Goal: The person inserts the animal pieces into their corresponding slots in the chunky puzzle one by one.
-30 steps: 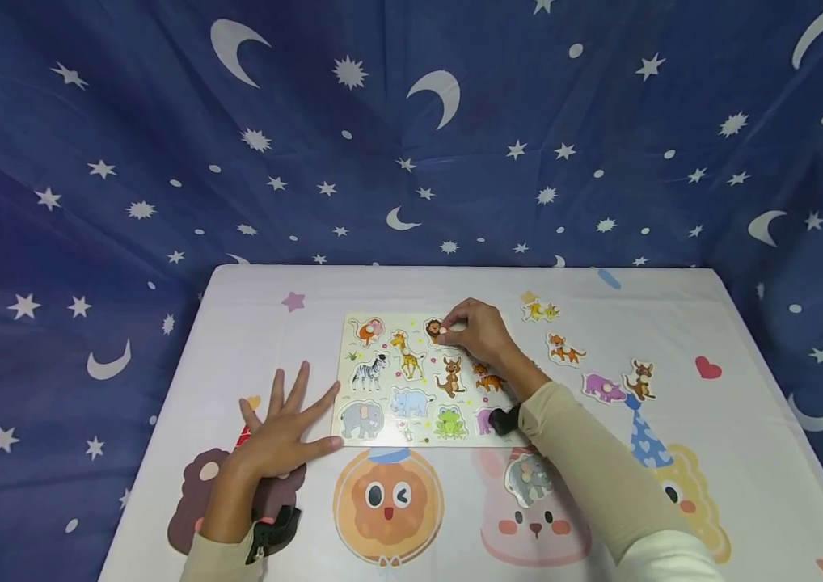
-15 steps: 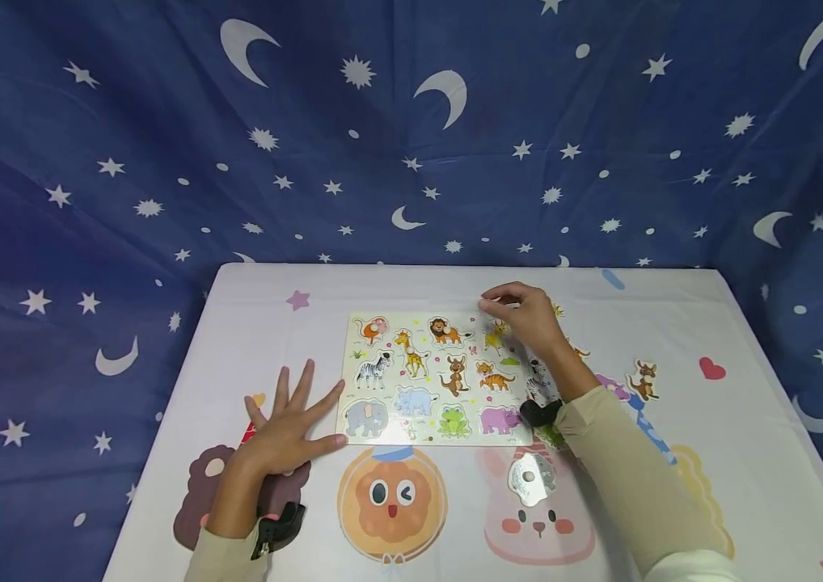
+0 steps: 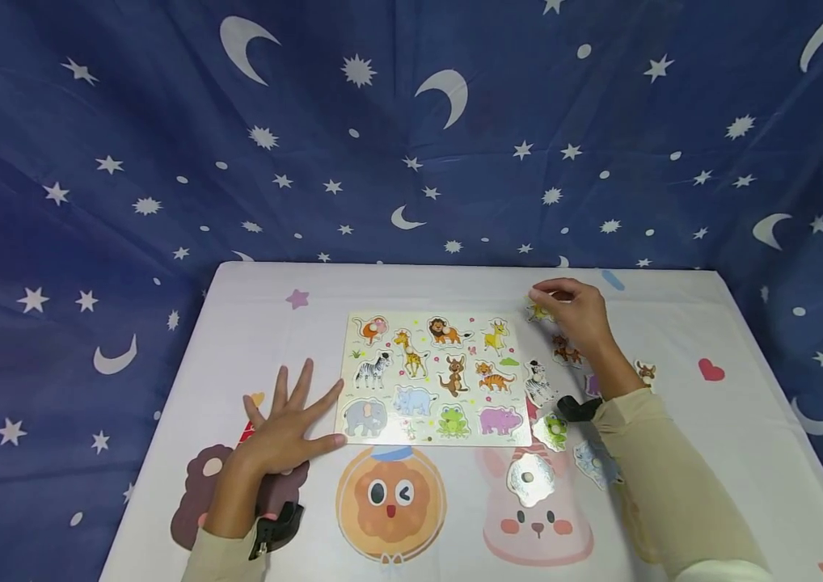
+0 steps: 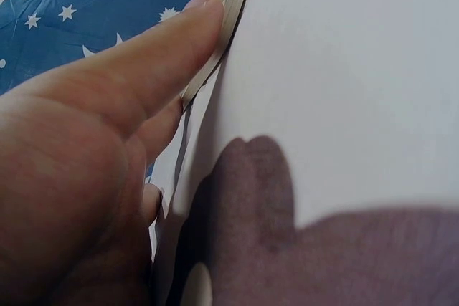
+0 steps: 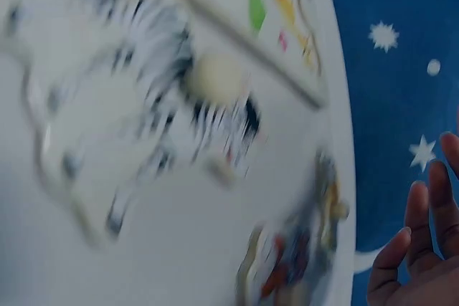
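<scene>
My left hand (image 3: 284, 436) lies spread on the table, thumb and a fingertip at the left edge of the animal puzzle board (image 3: 397, 436). In the left wrist view its thumb (image 4: 165, 51) rests along the board's side. My right hand (image 3: 579, 315) hovers beyond the board's far right corner, fingertips over the yellow deer piece (image 3: 539, 310). In the right wrist view the fingers (image 5: 418, 209) are loosely bent, apart from the pieces. Knobbed monkey (image 3: 373, 328), giraffe (image 3: 409, 352) and lion (image 3: 444, 330) pieces sit in the board.
Loose knobbed pieces lie right of the board: zebra (image 3: 538, 384), frog (image 3: 553, 432), rhino (image 3: 592, 465), tiger (image 3: 567, 350), hippo (image 3: 592, 385) and kangaroo (image 3: 645, 372). The shiny elephant piece (image 3: 530, 478) lies in front of it. A starry blue curtain (image 3: 411, 162) hangs behind the table.
My right hand has let go of the lion piece, which stays in the board, and has moved right to the deer piece. My left hand has kept its place.
</scene>
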A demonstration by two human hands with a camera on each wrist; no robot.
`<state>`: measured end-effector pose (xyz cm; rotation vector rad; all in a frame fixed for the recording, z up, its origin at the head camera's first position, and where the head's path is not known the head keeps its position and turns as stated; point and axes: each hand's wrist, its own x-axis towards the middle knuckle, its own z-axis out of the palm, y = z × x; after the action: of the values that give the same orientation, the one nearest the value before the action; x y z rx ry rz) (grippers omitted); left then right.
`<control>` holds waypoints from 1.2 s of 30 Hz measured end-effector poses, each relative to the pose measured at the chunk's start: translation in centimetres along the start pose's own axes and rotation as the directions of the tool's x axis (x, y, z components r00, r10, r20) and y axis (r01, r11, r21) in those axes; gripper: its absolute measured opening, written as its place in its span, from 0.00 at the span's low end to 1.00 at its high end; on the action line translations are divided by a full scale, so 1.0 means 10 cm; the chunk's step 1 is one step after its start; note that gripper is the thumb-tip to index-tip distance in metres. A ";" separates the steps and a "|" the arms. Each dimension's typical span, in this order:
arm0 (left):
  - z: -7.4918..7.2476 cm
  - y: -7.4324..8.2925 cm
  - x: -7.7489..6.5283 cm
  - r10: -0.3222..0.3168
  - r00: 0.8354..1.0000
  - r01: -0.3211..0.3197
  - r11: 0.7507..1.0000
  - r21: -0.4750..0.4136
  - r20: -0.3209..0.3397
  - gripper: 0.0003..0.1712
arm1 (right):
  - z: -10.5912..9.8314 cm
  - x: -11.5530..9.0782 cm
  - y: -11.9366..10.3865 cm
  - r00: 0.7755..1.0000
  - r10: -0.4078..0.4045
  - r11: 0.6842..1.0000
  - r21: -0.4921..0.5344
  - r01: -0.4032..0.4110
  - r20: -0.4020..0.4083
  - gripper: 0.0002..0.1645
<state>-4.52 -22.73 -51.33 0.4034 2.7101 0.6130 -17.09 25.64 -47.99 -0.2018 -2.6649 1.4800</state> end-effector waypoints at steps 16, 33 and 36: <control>0.01 -0.01 -0.01 0.002 1.000 -0.002 1.000 0.001 -0.005 0.50 | -0.07 0.06 0.41 0.998 0.053 0.990 -0.131 -0.058 -0.041 0.25; 0.01 -0.02 -0.02 0.014 1.000 -0.014 1.000 -0.007 -0.006 0.50 | -0.03 0.05 0.52 0.997 0.057 0.980 -0.190 -0.064 -0.045 0.24; 0.01 -0.02 -0.02 0.016 1.000 -0.016 1.000 -0.007 -0.005 0.50 | -0.03 0.04 0.52 0.998 0.051 0.974 -0.220 -0.059 -0.039 0.24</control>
<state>-4.33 -22.88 -51.46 0.4221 2.7116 0.6283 -17.09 28.69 -52.26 -0.3149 -2.8153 1.1788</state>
